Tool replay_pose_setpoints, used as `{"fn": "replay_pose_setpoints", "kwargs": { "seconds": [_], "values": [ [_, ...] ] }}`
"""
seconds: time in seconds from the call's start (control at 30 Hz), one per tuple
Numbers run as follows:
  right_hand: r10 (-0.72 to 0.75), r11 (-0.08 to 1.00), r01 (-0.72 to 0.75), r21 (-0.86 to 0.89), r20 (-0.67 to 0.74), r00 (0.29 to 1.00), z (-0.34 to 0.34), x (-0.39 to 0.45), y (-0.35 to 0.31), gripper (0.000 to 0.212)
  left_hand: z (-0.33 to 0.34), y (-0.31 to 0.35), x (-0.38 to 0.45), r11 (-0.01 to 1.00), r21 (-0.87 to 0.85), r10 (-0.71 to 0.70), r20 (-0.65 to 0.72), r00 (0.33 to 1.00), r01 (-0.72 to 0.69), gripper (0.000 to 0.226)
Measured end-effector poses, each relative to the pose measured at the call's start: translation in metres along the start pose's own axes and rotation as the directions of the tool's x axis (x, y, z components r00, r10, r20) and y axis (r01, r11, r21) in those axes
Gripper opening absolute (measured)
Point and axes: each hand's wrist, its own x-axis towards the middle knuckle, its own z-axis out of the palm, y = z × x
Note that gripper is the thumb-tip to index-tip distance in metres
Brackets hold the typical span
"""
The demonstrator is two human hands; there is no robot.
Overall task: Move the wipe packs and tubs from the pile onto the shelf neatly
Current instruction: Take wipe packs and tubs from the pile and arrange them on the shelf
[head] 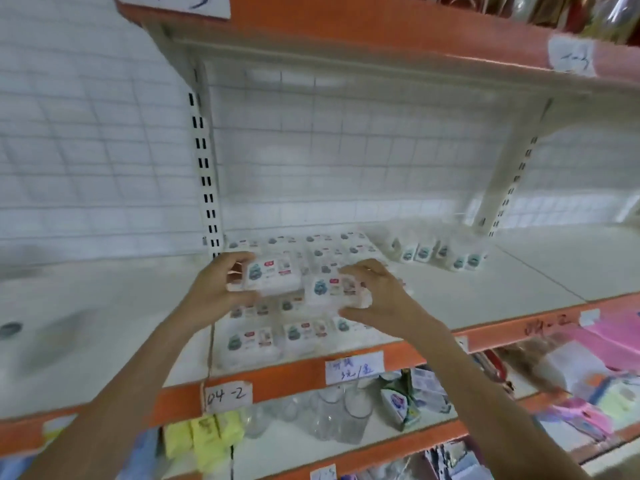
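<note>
At the far left the white shelf (86, 306) runs bare under a wire-grid back panel (346, 150), with a small dark round spot (10, 329) near its left edge, too blurred to identify. A slotted white upright (204, 168) rises just behind the left hand (216, 289), whose fingers and thumb are curled round one end of a white wipe pack (272, 277) held just above the shelf. Right beside it, touching or nearly so, a second wipe pack (334, 291) sits in the right hand (377, 296) — fingers bent over its top, thumb under its near edge. Below and behind both packs, rows of the same packs (298, 336) lie flat on the shelf, label side up, filling the section from the back panel to the orange front rail (287, 375). Two handwritten paper labels hang on that rail: one reading "04-2" (227, 394) under the left forearm, another (353, 367) further right with writing I cannot read. Further right at the back of the shelf stands a small cluster of white tubs (438, 254), well apart from the hands. On the shelf below are yellow packets (204, 436), clear glasses (332, 414), and — at the far right — pink goods (595, 348).
</note>
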Motion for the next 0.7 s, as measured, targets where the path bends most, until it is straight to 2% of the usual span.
{"fn": "replay_pose_setpoints", "kwargs": {
  "seconds": [0.1,0.2,0.27,0.4,0.47,0.63,0.7],
  "values": [
    [-0.102,0.995,0.101,0.016,0.093,0.99,0.014,0.027,-0.003,0.058,-0.014,-0.012,-0.023,0.992,-0.034,-0.123,-0.039,0.992,0.122,0.059],
    [-0.159,0.987,0.157,0.031,0.141,0.977,0.026,0.041,0.0,0.055,-0.017,-0.017,-0.039,0.981,0.014,-0.194,-0.08,0.978,0.195,0.059],
    [-0.189,0.982,0.186,0.029,0.135,0.973,0.032,0.047,0.002,0.054,-0.015,-0.017,-0.045,0.971,0.01,-0.234,-0.121,0.965,0.237,0.057],
    [-0.205,0.961,0.217,-0.171,0.089,0.975,0.045,0.048,0.015,0.054,-0.001,-0.016,-0.046,0.959,0.038,-0.276,-0.1,0.956,0.281,0.061],
    [-0.213,0.95,0.222,-0.218,0.064,0.975,0.049,0.045,0.021,0.055,0.008,-0.017,-0.044,0.954,0.089,-0.277,-0.107,0.955,0.287,0.064],
    [-0.259,0.951,0.258,-0.169,0.017,0.966,0.053,0.04,0.029,0.05,0.022,-0.021,-0.044,0.942,0.115,-0.297,-0.154,0.942,0.316,0.065],
    [-0.261,0.952,0.258,-0.166,0.004,0.965,0.055,0.041,0.03,0.047,0.023,-0.022,-0.044,0.939,0.146,-0.291,-0.149,0.945,0.312,0.076]
  ]
}}
